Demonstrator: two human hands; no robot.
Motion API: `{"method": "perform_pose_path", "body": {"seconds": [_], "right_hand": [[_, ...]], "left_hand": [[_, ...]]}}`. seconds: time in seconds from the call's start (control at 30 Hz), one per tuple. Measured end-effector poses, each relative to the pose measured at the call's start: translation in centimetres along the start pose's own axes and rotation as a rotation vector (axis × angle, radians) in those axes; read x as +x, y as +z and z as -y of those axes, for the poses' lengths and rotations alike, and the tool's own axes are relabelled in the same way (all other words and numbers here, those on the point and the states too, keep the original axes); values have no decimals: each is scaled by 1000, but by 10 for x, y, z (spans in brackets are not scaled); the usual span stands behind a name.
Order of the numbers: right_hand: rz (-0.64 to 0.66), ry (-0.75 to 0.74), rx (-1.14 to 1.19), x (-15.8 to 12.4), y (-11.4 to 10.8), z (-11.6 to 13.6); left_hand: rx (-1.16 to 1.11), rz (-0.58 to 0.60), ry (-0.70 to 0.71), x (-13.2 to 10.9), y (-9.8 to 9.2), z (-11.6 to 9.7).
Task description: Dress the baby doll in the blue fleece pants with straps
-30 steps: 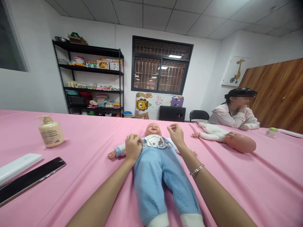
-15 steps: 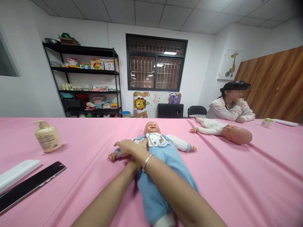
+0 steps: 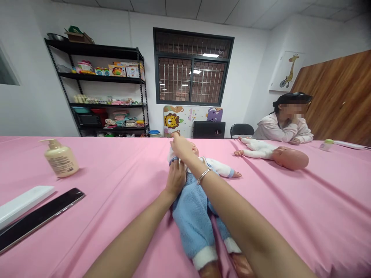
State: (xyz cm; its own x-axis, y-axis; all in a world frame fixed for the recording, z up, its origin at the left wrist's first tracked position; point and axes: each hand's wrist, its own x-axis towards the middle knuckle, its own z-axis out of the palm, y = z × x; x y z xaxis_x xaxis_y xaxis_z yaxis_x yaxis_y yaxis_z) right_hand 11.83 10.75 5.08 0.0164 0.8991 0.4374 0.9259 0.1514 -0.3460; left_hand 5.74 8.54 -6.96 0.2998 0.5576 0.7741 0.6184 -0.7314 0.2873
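A baby doll (image 3: 193,208) in fuzzy blue overalls with white cuffs lies on its back on the pink-covered table. My right hand (image 3: 183,150) closes around the doll's raised arm beside its head, covering much of the face. Just below, my left hand (image 3: 176,178) has its fingers bent against the sleeve (image 3: 173,157) and the doll's side; the fingertips are partly hidden. The doll's other arm (image 3: 222,168) stretches out to the right.
A pump bottle (image 3: 61,159), a white case (image 3: 24,204) and a black phone (image 3: 43,218) lie at left. A second doll (image 3: 269,152) in white lies at right, near a seated person (image 3: 285,123). Shelves (image 3: 100,75) stand against the back wall.
The doll's arm has gone from lying out to the left to raised beside its head. My right hand moved up with it. The doll's body has tilted, and the view has shifted slightly.
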Motion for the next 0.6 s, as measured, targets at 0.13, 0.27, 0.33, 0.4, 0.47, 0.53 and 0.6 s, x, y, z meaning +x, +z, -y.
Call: {"method": "perform_pose_path", "body": {"seconds": [0.13,0.27,0.33,0.4,0.47,0.53,0.6], "right_hand": [[225,-2,153,-3,-13,-33],[388,-210,167,-25,-17,-41],[350,-301,52,-31,-22,-41],[267,-306,-40,-31,-28,-43],[236,-249,42,-27,-31,-46],[238,-162,253,-21,-27,-50],[246,-71,489,-16,-16,-52]], "left_hand": [[173,-255,115,5,3,3],[134,-205,20,13,-3,10],[96,-119,-7,16,-10,9],[62,-48,-52,19,-17,5],[12,6,-111,20,-23,-2],[-81,63,-151,21,-27,-8],[-224,63,-195,22,-27,-11]]}}
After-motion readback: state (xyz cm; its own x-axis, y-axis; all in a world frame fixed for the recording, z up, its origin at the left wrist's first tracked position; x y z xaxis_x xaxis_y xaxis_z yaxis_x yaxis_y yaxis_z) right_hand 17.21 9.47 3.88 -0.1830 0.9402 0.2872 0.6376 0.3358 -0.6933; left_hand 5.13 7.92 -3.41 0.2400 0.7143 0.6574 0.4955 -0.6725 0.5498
